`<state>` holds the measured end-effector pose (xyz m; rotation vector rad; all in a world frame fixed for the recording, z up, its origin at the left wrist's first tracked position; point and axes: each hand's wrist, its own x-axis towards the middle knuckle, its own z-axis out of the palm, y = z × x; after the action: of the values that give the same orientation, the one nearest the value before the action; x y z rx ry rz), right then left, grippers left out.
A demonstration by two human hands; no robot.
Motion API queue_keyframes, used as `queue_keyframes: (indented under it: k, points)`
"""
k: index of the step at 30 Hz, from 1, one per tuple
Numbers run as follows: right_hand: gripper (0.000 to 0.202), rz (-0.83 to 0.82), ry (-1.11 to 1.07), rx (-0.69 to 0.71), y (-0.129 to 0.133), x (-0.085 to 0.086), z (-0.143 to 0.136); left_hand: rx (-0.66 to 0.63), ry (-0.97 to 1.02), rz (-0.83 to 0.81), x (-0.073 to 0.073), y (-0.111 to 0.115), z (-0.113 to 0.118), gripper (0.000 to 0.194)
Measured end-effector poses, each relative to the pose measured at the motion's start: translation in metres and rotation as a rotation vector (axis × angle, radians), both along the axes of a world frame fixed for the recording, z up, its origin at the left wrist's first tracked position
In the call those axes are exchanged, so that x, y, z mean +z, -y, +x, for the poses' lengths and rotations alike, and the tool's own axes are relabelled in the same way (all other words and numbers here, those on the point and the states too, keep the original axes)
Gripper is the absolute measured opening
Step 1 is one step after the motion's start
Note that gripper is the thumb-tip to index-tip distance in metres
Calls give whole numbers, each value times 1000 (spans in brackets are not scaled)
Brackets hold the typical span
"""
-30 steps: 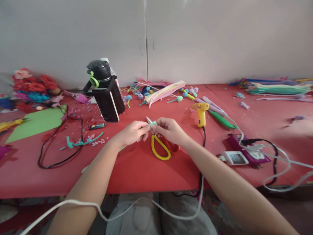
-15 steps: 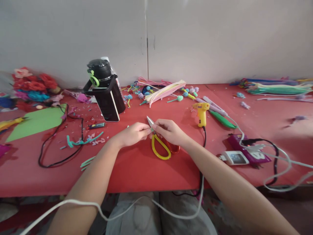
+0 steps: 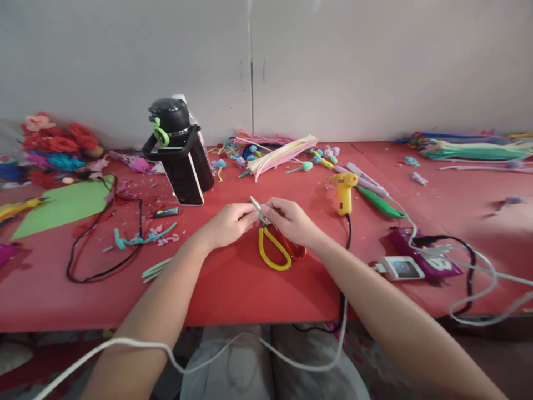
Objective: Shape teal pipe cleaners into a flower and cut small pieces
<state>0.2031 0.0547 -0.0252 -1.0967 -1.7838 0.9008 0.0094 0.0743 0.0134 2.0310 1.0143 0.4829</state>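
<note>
My left hand (image 3: 233,225) and my right hand (image 3: 288,219) meet over the middle of the red table, fingertips pinched close together. Between them shows a tiny bit of pale green, apparently a short piece of pipe cleaner (image 3: 261,214), mostly covered by the fingers. Beneath the hands lie scissors (image 3: 261,244) with one yellow and one red handle, blade tips pointing away from me. My right hand partly covers the blades and the red handle. Several light green pipe cleaner lengths (image 3: 155,270) rest beside my left forearm.
A black flask (image 3: 204,166) stands behind a propped phone (image 3: 183,180). At the right are a yellow glue gun (image 3: 345,194) and a white charger (image 3: 402,268) with cables. Pipe cleaner bundles (image 3: 283,155) lie at the back. A black cable (image 3: 70,255) loops on the left.
My left hand's fingers have shifted slightly, and the green bit is less visible between the fingertips. The scissors and surrounding things stay in place; the view has tilted a little.
</note>
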Motion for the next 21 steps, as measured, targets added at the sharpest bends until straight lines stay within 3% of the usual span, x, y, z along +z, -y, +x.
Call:
queue_keyframes:
  k: [4, 7, 11, 16, 21]
  points:
    - [42, 39, 136, -158, 1, 3, 11, 58, -26, 93, -4, -5, -4, 35]
    - [44, -4, 496, -237, 8, 10, 22, 161, -29, 198, -9, -12, -8, 33]
    - [54, -184, 946, -218, 23, 22, 24, 272, -1, 274, -16, -20, -12, 29]
    - [41, -245, 1076, -191, 34, 35, 7, 396, 18, 302, -18, -25, -14, 26]
    - [16, -259, 1096, -67, 35, 41, -2, 455, 23, 297, -18, -29, -16, 25]
